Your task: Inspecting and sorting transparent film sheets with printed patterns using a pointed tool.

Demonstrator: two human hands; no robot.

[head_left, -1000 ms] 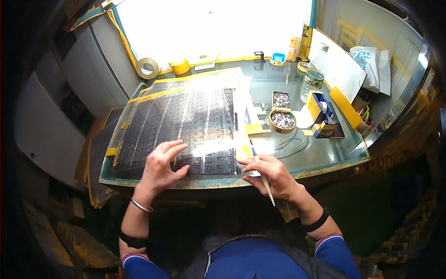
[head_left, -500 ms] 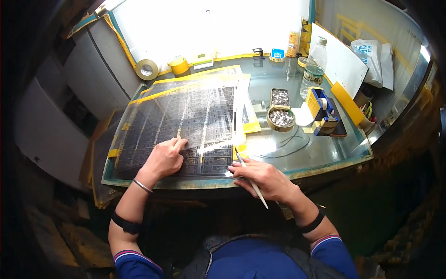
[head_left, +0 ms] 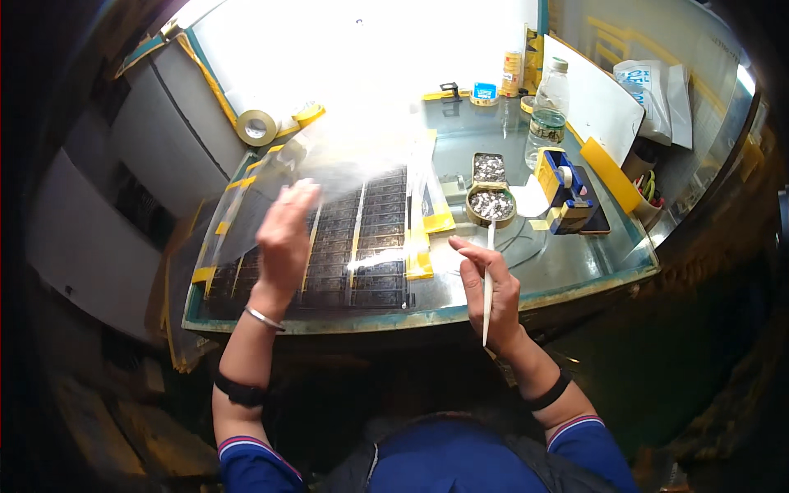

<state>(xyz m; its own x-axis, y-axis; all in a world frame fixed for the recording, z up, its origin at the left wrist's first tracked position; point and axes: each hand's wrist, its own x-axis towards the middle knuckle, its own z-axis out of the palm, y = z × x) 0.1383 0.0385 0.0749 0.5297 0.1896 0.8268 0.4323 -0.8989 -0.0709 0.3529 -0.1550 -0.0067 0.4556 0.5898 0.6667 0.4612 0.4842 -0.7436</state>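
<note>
My left hand (head_left: 288, 226) is raised over the left part of the table, slightly blurred, its fingers together at the near edge of a lifted clear film sheet (head_left: 362, 152). Below the film lies a dark gridded sheet (head_left: 353, 246) with rows of small rectangles and yellow tape at its borders. In my right hand (head_left: 497, 283) is a slim white pen-like tool (head_left: 488, 300), its far end pointing at a round tin (head_left: 491, 217) of small pale and dark bits. Whether the tip touches the bits, I cannot tell.
Behind the round tin is a smaller square tin (head_left: 488, 168) of similar bits. A blue tape dispenser (head_left: 569, 193), a plastic bottle (head_left: 549, 115) and a white board (head_left: 596, 103) stand at right. Tape rolls (head_left: 256, 128) sit at the back left, before a bright white panel (head_left: 362, 57).
My left hand has risen from the sheet and lifted the clear film up and away, baring the grid's near rows. My right hand has moved right with the tool, toward the round tin.
</note>
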